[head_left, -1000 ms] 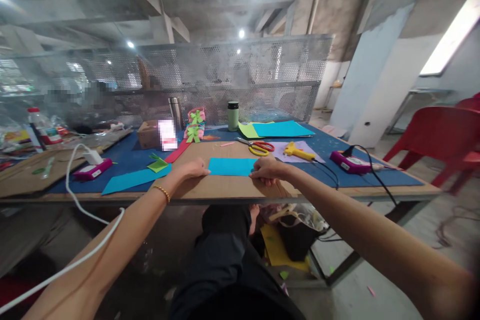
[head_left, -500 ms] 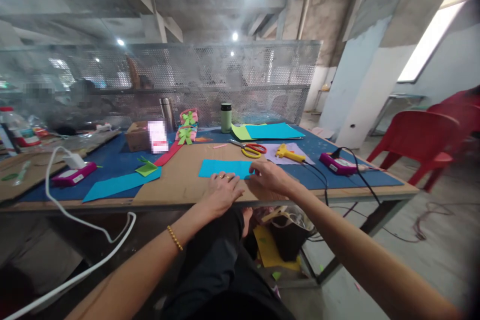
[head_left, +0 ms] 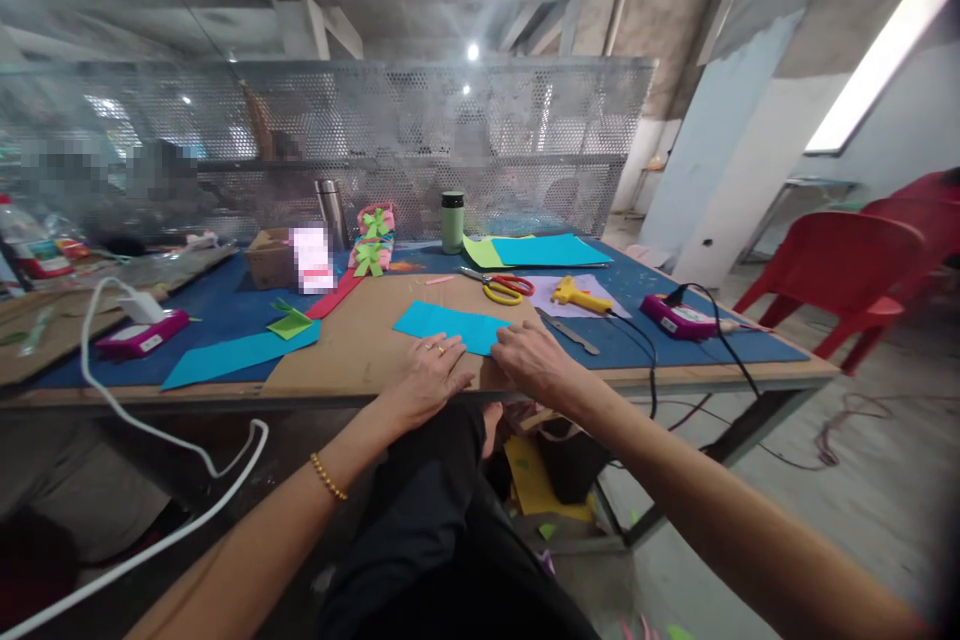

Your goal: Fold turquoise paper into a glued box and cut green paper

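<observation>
A bright blue strip of craft sheet (head_left: pixel 442 322) lies at a slant on the brown cardboard (head_left: pixel 337 355) in front of me. My left hand (head_left: pixel 429 372) rests on its near edge, fingers laid out flat, rings on two of them. Curled fingers of my right hand (head_left: pixel 534 356) grip the right end of the strip; the fingertips are partly hidden. Right of that hand lies a thin grey knife-like tool (head_left: pixel 570 332). Scissors (head_left: pixel 502 288) with red and yellow handles lie beyond the strip, beside a yellow glue gun (head_left: pixel 577 296) on a lilac sheet (head_left: pixel 541 292).
Blue sheets (head_left: pixel 551 250) and a green bottle (head_left: pixel 452 222) stand at the back. Left are another blue strip (head_left: pixel 240 355), pink pieces with green bows (head_left: pixel 373 240), a cardboard box (head_left: pixel 268 260) and a purple power block (head_left: pixel 142 333). Another (head_left: pixel 679 318) sits right, trailing a black cord.
The blue strip has turned, its right end swinging towards me with my right hand. That hand's fingers have curled in more. The grey knife-like tool now shows beside it.
</observation>
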`<state>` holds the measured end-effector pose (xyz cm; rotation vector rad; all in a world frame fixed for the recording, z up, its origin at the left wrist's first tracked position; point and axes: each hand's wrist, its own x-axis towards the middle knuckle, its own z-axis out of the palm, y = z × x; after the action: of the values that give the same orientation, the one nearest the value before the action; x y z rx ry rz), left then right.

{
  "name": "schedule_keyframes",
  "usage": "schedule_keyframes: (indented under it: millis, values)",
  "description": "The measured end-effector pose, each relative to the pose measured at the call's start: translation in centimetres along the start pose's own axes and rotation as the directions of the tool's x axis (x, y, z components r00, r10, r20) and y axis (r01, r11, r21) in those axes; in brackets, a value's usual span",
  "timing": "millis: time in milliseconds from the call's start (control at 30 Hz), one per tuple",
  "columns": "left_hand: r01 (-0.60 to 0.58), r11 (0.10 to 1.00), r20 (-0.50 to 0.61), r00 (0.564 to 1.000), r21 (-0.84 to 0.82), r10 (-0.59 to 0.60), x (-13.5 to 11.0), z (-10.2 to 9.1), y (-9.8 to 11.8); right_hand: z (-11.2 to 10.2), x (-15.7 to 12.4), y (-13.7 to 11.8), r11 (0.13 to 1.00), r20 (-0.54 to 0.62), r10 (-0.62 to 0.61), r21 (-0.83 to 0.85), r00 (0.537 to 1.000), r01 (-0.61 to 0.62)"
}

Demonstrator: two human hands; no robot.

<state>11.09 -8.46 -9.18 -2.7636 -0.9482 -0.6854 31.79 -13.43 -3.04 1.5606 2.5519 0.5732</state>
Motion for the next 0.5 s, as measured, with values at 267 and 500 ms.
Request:
schedule_keyframes:
  millis: [267,500]
  values:
    - [-0.010,0.999,0.029,1.000,0.036,0.009,0.2,-0.3,0.3,0.5,-0.4,1.1,0.980,-0.054,0.082,0.184,0.995,-0.071]
    - [-0.005,1.000,0.092,0.996,-0.024,0.007,0.5,-1.1,0.4,1.6,0.5,3.1,0.838,-0.089,0.220,0.526,0.971,-0.142]
